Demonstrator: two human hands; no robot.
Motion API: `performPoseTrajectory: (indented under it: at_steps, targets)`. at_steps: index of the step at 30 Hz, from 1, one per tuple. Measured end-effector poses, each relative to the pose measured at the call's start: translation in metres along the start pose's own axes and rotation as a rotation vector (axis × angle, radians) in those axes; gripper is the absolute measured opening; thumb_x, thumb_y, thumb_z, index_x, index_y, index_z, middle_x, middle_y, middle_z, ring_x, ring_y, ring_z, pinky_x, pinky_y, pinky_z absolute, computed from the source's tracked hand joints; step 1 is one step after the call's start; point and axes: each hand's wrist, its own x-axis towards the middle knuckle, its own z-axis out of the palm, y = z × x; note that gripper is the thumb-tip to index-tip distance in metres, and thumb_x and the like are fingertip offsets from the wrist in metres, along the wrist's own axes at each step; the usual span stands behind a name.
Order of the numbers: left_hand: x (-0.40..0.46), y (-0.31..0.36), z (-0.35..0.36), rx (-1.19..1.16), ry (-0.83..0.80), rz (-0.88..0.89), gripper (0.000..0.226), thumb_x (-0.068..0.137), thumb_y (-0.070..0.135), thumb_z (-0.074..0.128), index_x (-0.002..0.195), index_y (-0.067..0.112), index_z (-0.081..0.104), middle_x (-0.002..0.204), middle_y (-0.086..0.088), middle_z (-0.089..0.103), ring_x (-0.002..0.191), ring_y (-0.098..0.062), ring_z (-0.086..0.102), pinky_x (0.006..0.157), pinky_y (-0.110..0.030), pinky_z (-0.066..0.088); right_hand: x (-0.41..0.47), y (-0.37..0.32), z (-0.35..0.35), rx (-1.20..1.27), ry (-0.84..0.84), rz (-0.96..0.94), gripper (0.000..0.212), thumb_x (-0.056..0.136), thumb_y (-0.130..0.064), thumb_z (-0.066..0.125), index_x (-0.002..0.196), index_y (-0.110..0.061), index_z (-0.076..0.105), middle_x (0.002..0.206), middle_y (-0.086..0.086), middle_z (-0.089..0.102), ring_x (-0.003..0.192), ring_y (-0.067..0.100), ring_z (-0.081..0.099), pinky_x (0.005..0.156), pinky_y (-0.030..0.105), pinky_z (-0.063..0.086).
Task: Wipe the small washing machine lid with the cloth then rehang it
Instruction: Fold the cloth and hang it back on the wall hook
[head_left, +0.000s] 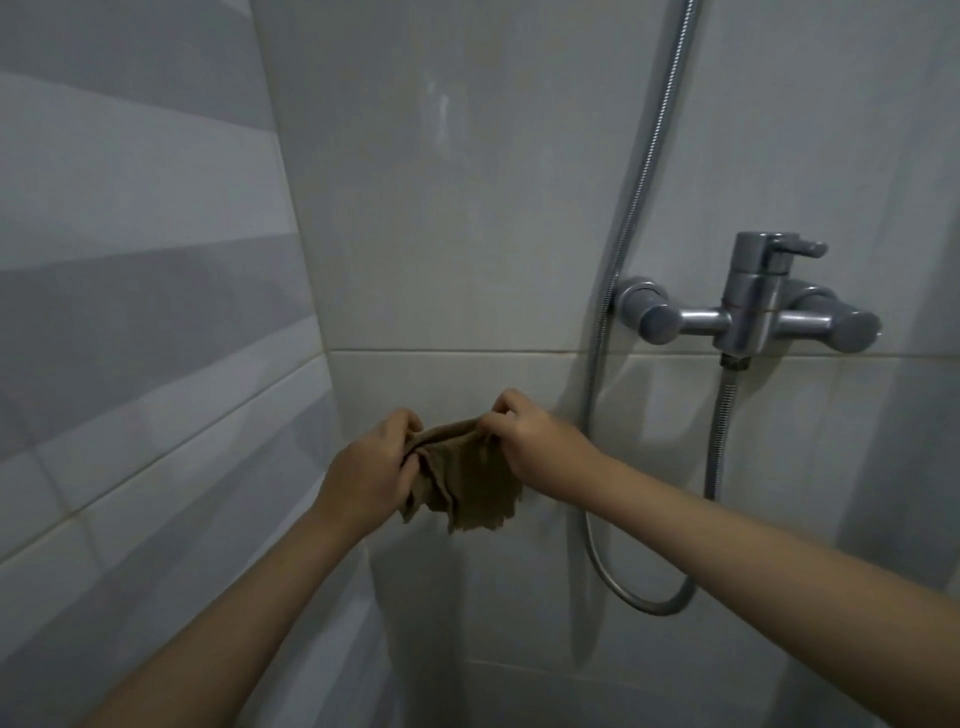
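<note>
A crumpled brown cloth (470, 478), frayed at its lower edge, hangs bunched between a left hand (371, 467) and right hand (530, 441), both pinching its top against the tiled wall (441, 208).

The tiled wall (467, 218) is carrying everything here, its pale tiles meeting a striped grey side wall (130, 260) at a corner on the left. A chrome shower mixer (753, 312) is sitting fixed on the wall at the right, its lever pointing right. A metal shower hose (644, 171) is hanging down along the tiles beside the mixer, looping low and rising to the mixer's underside. A brown cloth (472, 483) is hanging against the wall; whatever is holding it there is hidden.
</note>
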Motion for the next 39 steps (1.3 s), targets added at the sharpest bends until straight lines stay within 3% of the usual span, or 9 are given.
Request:
performPoseTrajectory:
  at_steps: [4, 6, 11, 16, 19, 24, 28, 34, 39]
  targets:
    - [-0.001, -0.037, 0.001, 0.286, -0.092, 0.358, 0.028, 0.083, 0.020, 0.058, 0.111, 0.014, 0.057, 0.091, -0.012, 0.064, 0.065, -0.027, 0.062, 0.043, -0.031, 0.049, 0.030, -0.008, 0.027, 0.068, 0.030, 0.052, 0.013, 0.089, -0.004, 0.047, 0.092, -0.004, 0.059, 0.088, 0.018, 0.053, 0.063, 0.034, 0.054, 0.054, 0.042, 0.049]
    - [-0.003, -0.057, 0.009, 0.365, -0.126, 0.407, 0.040, 0.081, 0.020, 0.069, 0.118, 0.016, 0.055, 0.091, -0.012, 0.063, 0.066, -0.024, 0.060, 0.043, -0.030, 0.049, 0.042, -0.013, 0.039, 0.107, 0.007, 0.056, 0.012, 0.089, -0.004, 0.047, 0.090, -0.003, 0.059, 0.088, 0.019, 0.053, 0.064, 0.034, 0.053, 0.055, 0.043, 0.050]
    - [-0.007, -0.091, 0.025, 0.393, -0.237, 0.241, 0.046, 0.079, 0.027, 0.043, 0.119, 0.011, 0.059, 0.090, -0.016, 0.063, 0.065, -0.034, 0.061, 0.043, -0.035, 0.050, 0.060, -0.025, 0.067, 0.108, -0.067, 0.100, 0.020, 0.091, -0.011, 0.047, 0.103, 0.001, 0.058, 0.095, 0.020, 0.052, 0.064, 0.031, 0.052, 0.059, 0.043, 0.049]
    - [0.004, -0.095, 0.033, 0.318, -0.238, 0.024, 0.040, 0.080, 0.040, 0.052, 0.106, 0.013, 0.066, 0.085, -0.010, 0.066, 0.069, -0.033, 0.064, 0.049, -0.033, 0.049, 0.074, -0.038, 0.089, 0.037, -0.148, 0.141, 0.020, 0.096, -0.018, 0.040, 0.109, -0.003, 0.044, 0.101, 0.011, 0.043, 0.084, 0.035, 0.054, 0.073, 0.048, 0.051]
    - [0.016, -0.096, 0.042, 0.252, -0.239, -0.081, 0.032, 0.082, 0.027, 0.063, 0.110, 0.011, 0.065, 0.092, -0.015, 0.063, 0.079, -0.037, 0.063, 0.058, -0.039, 0.051, 0.082, -0.035, 0.103, -0.081, -0.157, 0.164, 0.025, 0.098, -0.012, 0.036, 0.119, 0.001, 0.043, 0.110, 0.016, 0.044, 0.096, 0.040, 0.054, 0.067, 0.043, 0.042]
    - [0.023, -0.096, 0.059, 0.098, -0.237, -0.210, 0.033, 0.085, 0.006, 0.051, 0.117, 0.009, 0.060, 0.108, -0.019, 0.060, 0.099, -0.038, 0.059, 0.074, -0.043, 0.049, 0.080, -0.029, 0.117, -0.202, -0.196, 0.133, 0.031, 0.100, -0.015, 0.031, 0.121, 0.001, 0.048, 0.129, 0.021, 0.041, 0.100, 0.040, 0.050, 0.063, 0.040, 0.036]
    - [0.012, -0.104, 0.074, 0.053, -0.339, -0.269, 0.039, 0.084, 0.008, 0.049, 0.121, 0.014, 0.057, 0.115, -0.017, 0.059, 0.106, -0.035, 0.056, 0.081, -0.042, 0.050, 0.069, -0.034, 0.125, -0.165, -0.218, 0.147, 0.030, 0.094, -0.007, 0.041, 0.122, 0.002, 0.049, 0.131, 0.022, 0.043, 0.110, 0.041, 0.047, 0.079, 0.047, 0.048]
    - [0.003, -0.094, 0.078, 0.046, -0.430, -0.317, 0.040, 0.085, 0.019, 0.049, 0.125, 0.019, 0.050, 0.103, -0.016, 0.047, 0.096, -0.036, 0.051, 0.070, -0.036, 0.045, 0.065, -0.036, 0.121, -0.113, -0.312, 0.237, 0.049, 0.086, -0.010, 0.053, 0.134, -0.007, 0.043, 0.132, 0.015, 0.044, 0.119, 0.036, 0.042, 0.093, 0.043, 0.044]
    - [0.013, -0.079, 0.065, 0.207, -0.482, -0.321, 0.032, 0.083, 0.025, 0.052, 0.112, 0.011, 0.051, 0.111, -0.017, 0.043, 0.104, -0.038, 0.048, 0.076, -0.041, 0.046, 0.053, -0.031, 0.110, 0.004, -0.272, 0.194, 0.046, 0.079, -0.011, 0.058, 0.124, -0.005, 0.052, 0.123, 0.018, 0.055, 0.111, 0.038, 0.052, 0.088, 0.043, 0.048]
